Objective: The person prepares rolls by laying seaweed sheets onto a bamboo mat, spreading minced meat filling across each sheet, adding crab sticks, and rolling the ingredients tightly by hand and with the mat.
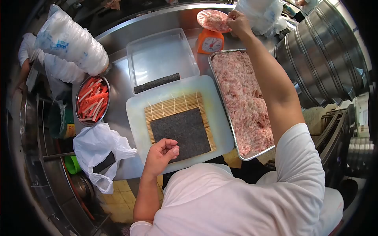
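Observation:
My right hand point(238, 24) reaches far forward to the pink plate point(202, 16) on the orange scale point(210, 41). Its fingers are bunched on minced meat point(215, 23) at the plate's right side. My left hand point(160, 156) hovers over the near left edge of a dark nori sheet point(183, 131), fingers curled in and nothing visible in them. The nori lies flat on a bamboo mat point(173, 104), which rests on a white cutting board point(136, 114). Right of the board, a long metal tray point(235, 147) holds a large mass of minced meat point(244, 102).
Behind the board stands a clear plastic tray point(159, 51) with one dark nori roll point(157, 83). A bowl of crab sticks point(93, 98) and a plastic bag point(100, 141) are at left. Bagged stacked containers point(73, 43) rise behind them. Large steel steamers point(321, 55) stand at right.

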Available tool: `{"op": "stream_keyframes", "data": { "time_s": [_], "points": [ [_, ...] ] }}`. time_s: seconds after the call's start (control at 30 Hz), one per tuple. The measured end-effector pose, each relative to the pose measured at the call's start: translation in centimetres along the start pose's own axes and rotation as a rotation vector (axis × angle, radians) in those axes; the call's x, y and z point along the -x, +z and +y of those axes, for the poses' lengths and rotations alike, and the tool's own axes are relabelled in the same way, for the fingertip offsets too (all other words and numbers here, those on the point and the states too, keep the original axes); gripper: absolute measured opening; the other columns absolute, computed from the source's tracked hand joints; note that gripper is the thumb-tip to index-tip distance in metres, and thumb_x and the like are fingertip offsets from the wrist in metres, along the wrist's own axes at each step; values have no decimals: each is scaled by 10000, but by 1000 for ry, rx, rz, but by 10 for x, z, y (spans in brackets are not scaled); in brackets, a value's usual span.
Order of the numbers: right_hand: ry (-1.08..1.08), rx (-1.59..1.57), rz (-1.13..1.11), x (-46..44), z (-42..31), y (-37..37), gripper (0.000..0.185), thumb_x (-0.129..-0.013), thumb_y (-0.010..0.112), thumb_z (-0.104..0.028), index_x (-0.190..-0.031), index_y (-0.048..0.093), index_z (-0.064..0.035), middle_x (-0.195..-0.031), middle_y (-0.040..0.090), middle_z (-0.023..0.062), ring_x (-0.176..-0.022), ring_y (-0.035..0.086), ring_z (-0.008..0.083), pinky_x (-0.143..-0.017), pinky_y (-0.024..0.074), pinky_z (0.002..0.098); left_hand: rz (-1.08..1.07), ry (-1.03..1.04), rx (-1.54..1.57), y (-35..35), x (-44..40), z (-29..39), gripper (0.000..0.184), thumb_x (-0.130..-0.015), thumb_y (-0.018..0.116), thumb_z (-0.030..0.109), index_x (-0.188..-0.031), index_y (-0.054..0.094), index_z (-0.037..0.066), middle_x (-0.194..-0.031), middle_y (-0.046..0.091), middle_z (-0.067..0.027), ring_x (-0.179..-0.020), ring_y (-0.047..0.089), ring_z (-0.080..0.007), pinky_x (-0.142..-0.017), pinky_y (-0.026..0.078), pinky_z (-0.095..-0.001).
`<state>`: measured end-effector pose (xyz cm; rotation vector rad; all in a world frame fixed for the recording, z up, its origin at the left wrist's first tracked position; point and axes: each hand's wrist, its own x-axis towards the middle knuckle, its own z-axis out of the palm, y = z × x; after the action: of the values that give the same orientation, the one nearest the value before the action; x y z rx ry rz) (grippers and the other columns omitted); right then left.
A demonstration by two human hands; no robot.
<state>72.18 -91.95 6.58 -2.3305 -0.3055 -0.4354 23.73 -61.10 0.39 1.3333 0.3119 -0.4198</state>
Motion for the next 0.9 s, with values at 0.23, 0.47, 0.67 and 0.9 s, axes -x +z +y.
{"op": "stream_keyframes", "data": {
  "time_s": [0.23,0.47,0.67,0.9],
  "points": [
    [135,-426,95,-5,22,5,150,-823,737,-108,-938,703,-18,-801,709,67,-683,662,139,-622,527,291,-14,6,2,5,0,-1,266,-960,720,138,-1174,640,2,-1034,701,-79,-881,684,-126,-778,580,-274],
    [247,-1017,101,-4,23,-5,237,-832,795,-25,-974,614,33,-777,649,76,-640,625,122,-543,509,239,-26,-17,-12,16,-4,6,262,-955,718,99,-1182,634,-1,-1025,679,-36,-896,655,-87,-788,563,-246],
    [307,-1106,199,11,-10,-30,307,-822,822,-12,-967,551,-1,-825,644,73,-635,615,119,-525,509,253,-49,-33,-60,24,-7,6,256,-955,715,88,-1184,636,4,-1027,677,-27,-897,643,-76,-798,563,-242],
    [187,-990,72,11,29,-63,326,-828,860,-140,-895,556,-42,-781,628,49,-647,612,126,-556,512,250,-33,-13,-87,29,-8,6,265,-962,719,136,-1172,642,-5,-1033,701,-82,-877,680,-123,-772,575,-269]
  ]
}}
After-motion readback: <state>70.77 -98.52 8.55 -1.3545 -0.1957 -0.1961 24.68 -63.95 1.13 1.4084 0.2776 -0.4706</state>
